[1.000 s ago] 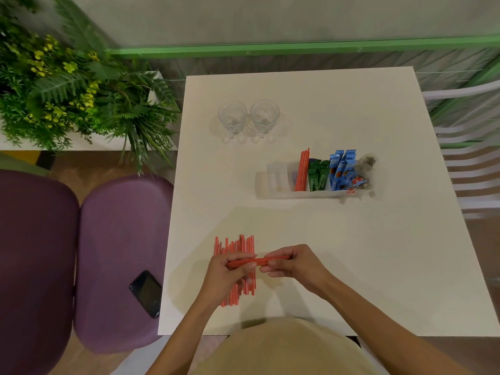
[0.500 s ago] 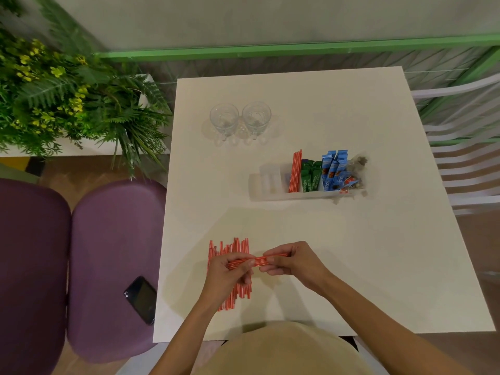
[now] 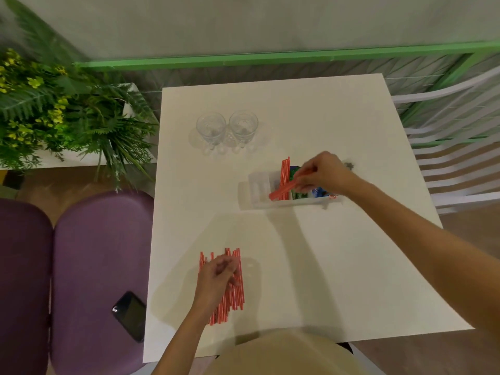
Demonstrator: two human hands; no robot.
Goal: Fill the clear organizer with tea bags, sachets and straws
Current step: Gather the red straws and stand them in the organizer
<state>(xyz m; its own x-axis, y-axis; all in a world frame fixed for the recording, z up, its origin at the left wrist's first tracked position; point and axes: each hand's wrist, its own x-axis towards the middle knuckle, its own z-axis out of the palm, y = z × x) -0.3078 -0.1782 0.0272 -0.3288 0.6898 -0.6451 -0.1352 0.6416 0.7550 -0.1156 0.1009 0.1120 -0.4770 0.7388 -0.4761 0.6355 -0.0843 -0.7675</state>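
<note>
The clear organizer (image 3: pixel 259 185) stands mid-table, holding upright red straws (image 3: pixel 284 171), green sachets (image 3: pixel 300 195) and blue sachets (image 3: pixel 318 191). My right hand (image 3: pixel 323 173) hovers over it, shut on a small bundle of red straws (image 3: pixel 281 190) that slants down toward the straw compartment. A loose pile of red straws (image 3: pixel 235 296) lies near the table's front left. My left hand (image 3: pixel 216 277) rests over that pile with fingers bent; whether it pinches any straw is unclear.
Two empty glass cups (image 3: pixel 211 128) (image 3: pixel 243 125) stand behind the organizer on the white table (image 3: pixel 338 266). A black phone (image 3: pixel 130 315) lies on a purple seat at left. Plants (image 3: pixel 62 115) fill the far left; a white chair (image 3: pixel 454 158) is at right.
My right hand has carried a bundle of straws from the front of the table up to the organizer. My left hand let go of the bundle and stayed over the pile.
</note>
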